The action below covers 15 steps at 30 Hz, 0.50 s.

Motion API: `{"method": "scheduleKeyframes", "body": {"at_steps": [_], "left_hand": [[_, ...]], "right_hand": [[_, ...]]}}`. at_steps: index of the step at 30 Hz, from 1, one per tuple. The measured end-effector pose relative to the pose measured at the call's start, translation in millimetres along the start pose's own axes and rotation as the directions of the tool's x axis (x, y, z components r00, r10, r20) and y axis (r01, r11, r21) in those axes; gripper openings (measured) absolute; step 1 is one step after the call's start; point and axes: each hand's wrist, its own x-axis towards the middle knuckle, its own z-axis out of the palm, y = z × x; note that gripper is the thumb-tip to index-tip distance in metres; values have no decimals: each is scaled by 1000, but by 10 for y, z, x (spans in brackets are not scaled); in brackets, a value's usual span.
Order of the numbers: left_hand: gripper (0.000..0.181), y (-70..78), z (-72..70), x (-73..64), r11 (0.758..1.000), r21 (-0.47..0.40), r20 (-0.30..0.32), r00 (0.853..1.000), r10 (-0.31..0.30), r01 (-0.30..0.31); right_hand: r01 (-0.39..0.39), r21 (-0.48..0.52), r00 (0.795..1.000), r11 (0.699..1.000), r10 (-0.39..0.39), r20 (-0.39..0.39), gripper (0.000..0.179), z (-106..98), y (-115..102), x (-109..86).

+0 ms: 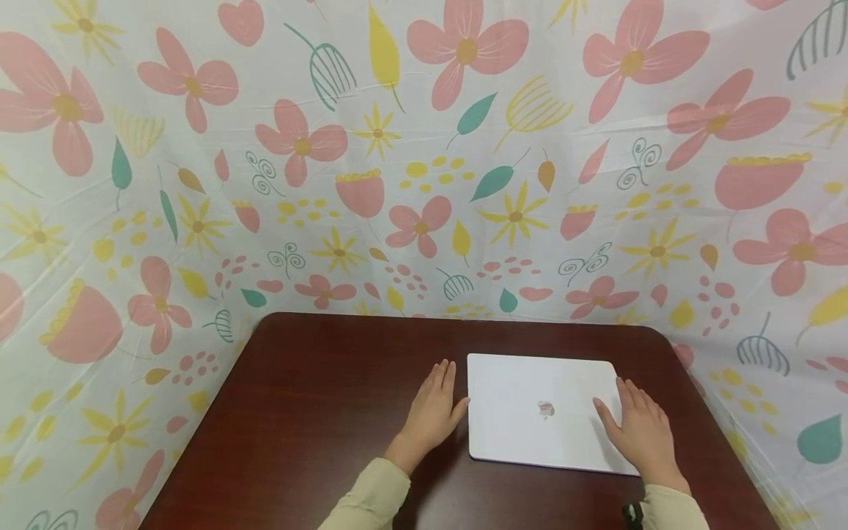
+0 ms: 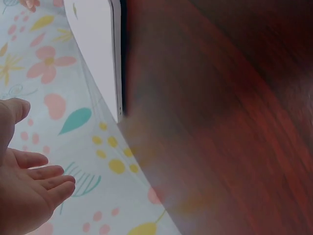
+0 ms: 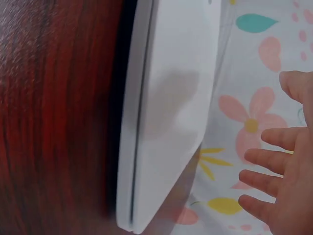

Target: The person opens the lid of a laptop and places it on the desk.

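A closed silver laptop [image 1: 510, 412] with an apple logo on its lid lies flat on the dark wooden table. My left hand [image 1: 432, 412] is just off its left edge, fingers straight, the thumb tip right at that edge in the head view. Over the right edge is my right hand [image 1: 639, 430], fingers extended and thumb above the lid. In the left wrist view the left hand [image 2: 34, 186] has its fingers spread beside the laptop's corner [image 2: 110, 73]. The right wrist view shows the right hand [image 3: 283, 171] apart from the laptop [image 3: 171, 107], holding nothing.
The reddish-brown table [image 1: 318, 383] has rounded far corners and extends well to the left of the laptop. A white cloth [image 1: 424, 147] printed with flowers and leaves hangs behind and along both sides. A dark band [image 1: 632, 514] shows at the right sleeve's cuff.
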Motion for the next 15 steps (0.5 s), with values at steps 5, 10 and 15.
{"method": "scheduleKeyframes", "body": {"at_steps": [5,10,15], "left_hand": [[68,31,156,57,1000,-10,56,998,-4,4],[67,66,282,89,999,-39,93,996,-14,18],[66,127,338,63,994,-105,137,990,-18,33]], "right_hand": [[-32,5,999,999,32,29,71,37,70,-2],[-68,11,996,998,67,65,72,70,117,-11],[-109,-2,983,994,108,147,75,99,165,-35]]}}
